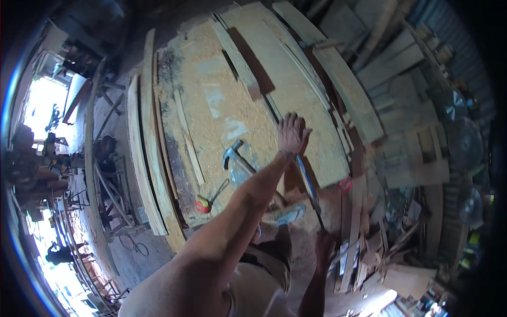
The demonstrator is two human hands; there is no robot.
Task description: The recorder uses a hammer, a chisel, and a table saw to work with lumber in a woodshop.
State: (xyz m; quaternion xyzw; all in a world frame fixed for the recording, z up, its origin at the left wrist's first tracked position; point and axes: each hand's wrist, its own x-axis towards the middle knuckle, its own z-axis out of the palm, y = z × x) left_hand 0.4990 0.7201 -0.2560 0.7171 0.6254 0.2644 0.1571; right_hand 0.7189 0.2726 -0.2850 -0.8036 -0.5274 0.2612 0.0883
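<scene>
- Plainly lit, one bare left hand (pixel 292 133), reached out on a nearly straight arm from the lower edge; back of the hand upward, fingers bent and lying close together, thumb off to the right. It lay over the upper part of the tool listed next; the palm was hidden, so whether it gripped or only pressed could not be told.
- One long, narrow, blue-and-grey tool (pixel 305 177), kind uncertain, set slantwise at the right-centre of the work surface, its lower end reaching toward the person.
- One bare right hand (pixel 325 244), low and in shadow, forearm rising from the lower edge; fingers appeared closed around the tool's dark lower end.
- Lettering: any marks on the tool, or on the rounded red-and-yellow case (pixel 202 205) at the surface's near left, were too small and blurred to read.
- One claw hammer with a grey metal head (pixel 232 153), lying left of the tool; the left forearm (pixel 248 203) crossed in front of its handle.
- One broad, pale work surface (pixel 200 132), strewn with sawdust.
- One long, thick, pale wooden board (pixel 240 61), lying beyond the left hand, its near end close to the tool's far end.
- Several long, pale timber planks (pixel 153 158) along the left side; another wide plank (pixel 351 95) along the right.
- Round, silvery discs (pixel 465 142) by a corrugated wall (pixel 478 63) at far right.
- One sandalled foot (pixel 291 214), near the tool's lower half.
</scene>
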